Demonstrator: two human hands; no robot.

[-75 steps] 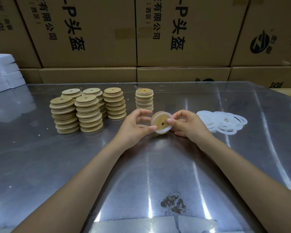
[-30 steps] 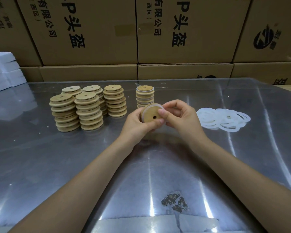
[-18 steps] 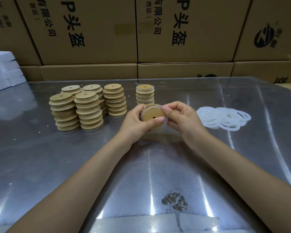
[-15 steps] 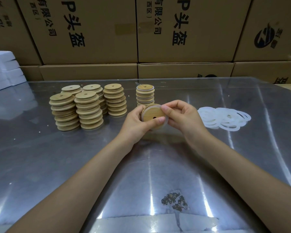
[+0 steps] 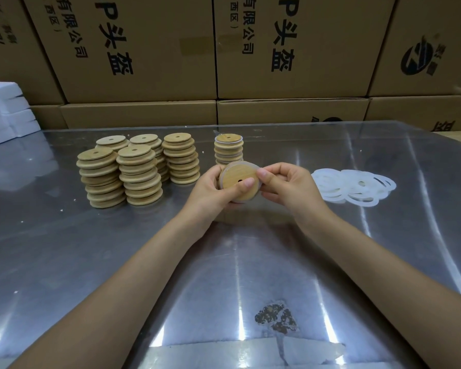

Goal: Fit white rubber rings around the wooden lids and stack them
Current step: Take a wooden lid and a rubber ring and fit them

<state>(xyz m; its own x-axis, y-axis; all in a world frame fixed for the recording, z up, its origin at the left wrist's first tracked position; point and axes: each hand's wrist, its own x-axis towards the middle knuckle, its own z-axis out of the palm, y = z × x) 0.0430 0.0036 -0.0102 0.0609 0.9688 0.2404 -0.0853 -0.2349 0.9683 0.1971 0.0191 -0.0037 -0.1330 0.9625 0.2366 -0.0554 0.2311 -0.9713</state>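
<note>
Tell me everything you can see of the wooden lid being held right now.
The held wooden lid is a round, light-coloured disc with visible grain and a small dark hole, partly covered by the left thumb. A thin white rubber ring shows along its upper left edge. It is tilted, flat face toward the camera, lifted above the metal table, in front of the ringed stack. The left hand and right hand pinch it from either side.

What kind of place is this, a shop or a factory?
Most likely a small packing or assembly workshop: printed cardboard boxes stacked along the back, many stacks of wooden lids on a metal table, and a pile of white rubber rings.
</note>
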